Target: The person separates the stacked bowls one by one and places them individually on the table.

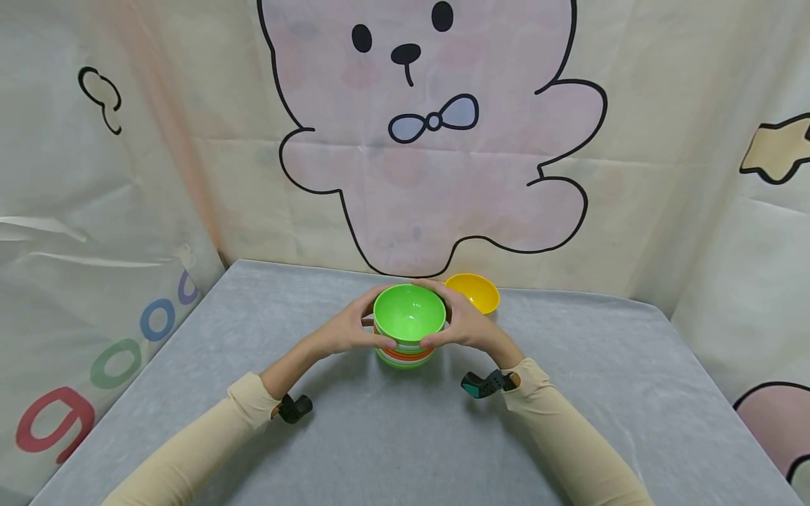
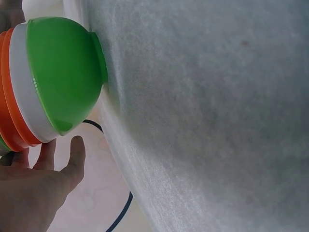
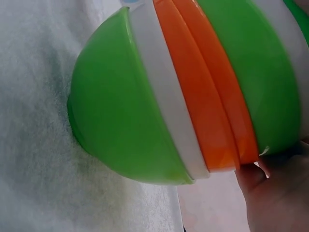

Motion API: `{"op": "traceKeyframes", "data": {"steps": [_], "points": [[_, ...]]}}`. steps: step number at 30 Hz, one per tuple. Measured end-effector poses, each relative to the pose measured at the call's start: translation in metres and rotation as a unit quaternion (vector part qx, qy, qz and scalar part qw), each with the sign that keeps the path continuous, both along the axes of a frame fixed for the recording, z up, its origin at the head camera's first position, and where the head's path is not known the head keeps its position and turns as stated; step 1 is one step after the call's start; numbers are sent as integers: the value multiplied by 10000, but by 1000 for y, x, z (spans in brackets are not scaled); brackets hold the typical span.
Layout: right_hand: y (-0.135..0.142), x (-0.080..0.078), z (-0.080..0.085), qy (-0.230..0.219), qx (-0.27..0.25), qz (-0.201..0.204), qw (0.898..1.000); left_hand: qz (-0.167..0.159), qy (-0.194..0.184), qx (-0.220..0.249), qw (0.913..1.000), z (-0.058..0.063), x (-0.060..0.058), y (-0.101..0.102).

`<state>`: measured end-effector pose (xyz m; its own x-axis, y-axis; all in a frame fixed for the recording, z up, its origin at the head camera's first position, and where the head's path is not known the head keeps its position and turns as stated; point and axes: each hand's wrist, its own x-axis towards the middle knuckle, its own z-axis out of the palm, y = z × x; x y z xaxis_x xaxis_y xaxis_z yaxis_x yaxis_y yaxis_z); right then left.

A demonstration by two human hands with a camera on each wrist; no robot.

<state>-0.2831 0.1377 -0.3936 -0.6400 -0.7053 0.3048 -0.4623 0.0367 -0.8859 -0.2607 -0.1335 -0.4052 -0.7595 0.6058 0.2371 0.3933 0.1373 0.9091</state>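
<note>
Left hand [image 1: 344, 329] and right hand [image 1: 470, 326] grasp stacked round green, white and orange plastic bowls [image 1: 408, 325], sides partly hidden behind fingers.

a curtained-off tabletop booth is showing, the wider room lying out of view. grey cloth [image 1: 354, 450] is covering the table [image 1: 633, 351], and printed curtains [image 1: 639, 126] are hanging round three sides: a cartoon bear [image 1: 430, 190] is facing from behind the table, a green ring [image 1: 98, 368] is appearing left of it, a yellow star [image 1: 777, 147] right.
</note>
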Motion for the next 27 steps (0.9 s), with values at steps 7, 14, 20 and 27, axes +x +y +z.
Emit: {"op": "traceKeyframes", "data": {"steps": [7,14,20,27], "points": [[-1,1,1,69,-26,-35,10000,7,-21,1,10000,0,0,0],[-1,0,0,185,-43,-104,9998,-23,16,55,10000,0,0,0],[-1,-1,0,354,-32,-126,9993,-32,1,95,9999,-1,1,0],[4,-3,7,472,-300,-169,9983,-15,-15,123,9999,-3,0,0]]}}
